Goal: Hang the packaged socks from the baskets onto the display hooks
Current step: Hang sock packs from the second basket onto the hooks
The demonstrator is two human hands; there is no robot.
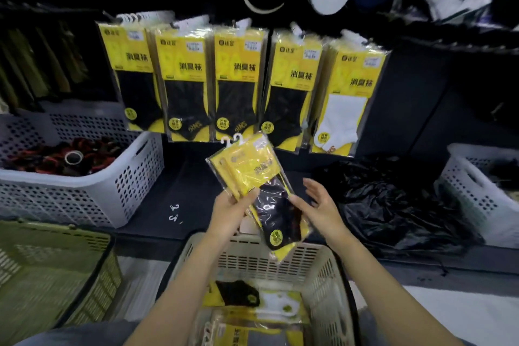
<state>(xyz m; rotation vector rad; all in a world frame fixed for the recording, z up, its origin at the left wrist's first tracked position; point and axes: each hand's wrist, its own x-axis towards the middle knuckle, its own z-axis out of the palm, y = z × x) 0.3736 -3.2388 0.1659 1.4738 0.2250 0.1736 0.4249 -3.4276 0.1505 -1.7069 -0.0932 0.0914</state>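
In the head view a dark display wall carries a row of hanging sock packs with yellow cards. Four show black socks and the rightmost a white pair. Below runs a dark shelf with a white perforated basket at the left and a crumpled black plastic bag at the right. A green basket sits at the lower left.

The left hand grips a small bunch of held packs by their left edge, thumb on the front. The right hand is spread and holds nothing. It sits just beside the bunch's right edge, and whether the thumb touches the wrapper cannot be told.

The bunch's long axis is tilted from lower right to upper left. Its white hanger tabs lead at the top, just beneath the hanging row and pointing toward it. The left hand is therefore the carrier, and the free right hand looks best placed to peel off one pack.

The beige basket below the hands holds more packs.

The display hooks themselves are lost in the dark above the cards, so only white tabs show. How many packs are in the bunch is unclear, and motion blur softens their print.
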